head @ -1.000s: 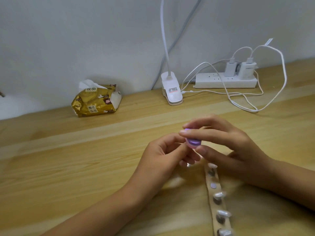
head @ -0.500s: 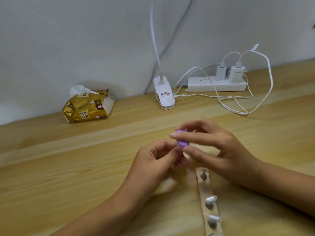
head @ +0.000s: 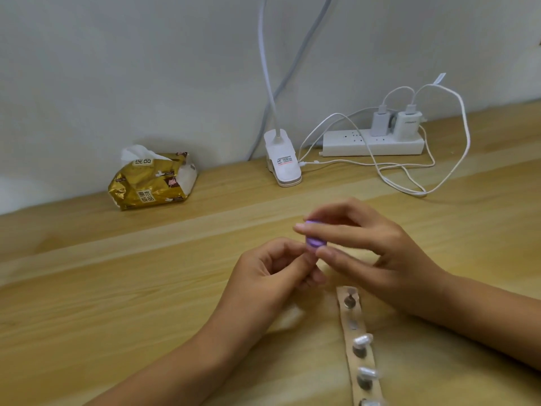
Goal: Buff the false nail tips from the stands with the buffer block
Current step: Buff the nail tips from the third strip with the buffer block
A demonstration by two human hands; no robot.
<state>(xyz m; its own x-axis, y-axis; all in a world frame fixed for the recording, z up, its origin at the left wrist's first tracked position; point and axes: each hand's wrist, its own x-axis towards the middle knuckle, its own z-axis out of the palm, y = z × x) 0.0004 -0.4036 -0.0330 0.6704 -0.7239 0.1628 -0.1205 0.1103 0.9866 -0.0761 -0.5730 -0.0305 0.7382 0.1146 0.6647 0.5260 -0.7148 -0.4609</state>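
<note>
A buffing stroke is judged to be in hand. The purple buffer block (head: 315,241) is pinched between the thumb and fingers of the right hand (head: 380,253), which is raised above the counter (head: 146,288). Just below the block, the left hand (head: 272,276) is held with fingers curled and thumb pressed to the forefinger. Whether a tip is pinched there cannot be told.

The strip of stands (head: 351,315) is laid beneath the right wrist. Its two stands nearest the hands are bare, and nail tips (head: 363,340) are seated on those further back towards the person. Much of the task is therefore judged to remain. A short, light pass of the block is called for next, then a fresh tip.

Beyond the left hand, "纯品" can be read on the gold tissue pack (head: 152,183). The print on the lamp clip (head: 282,159) and the charger (head: 408,126), beyond the right hand, is too small to be read.
</note>
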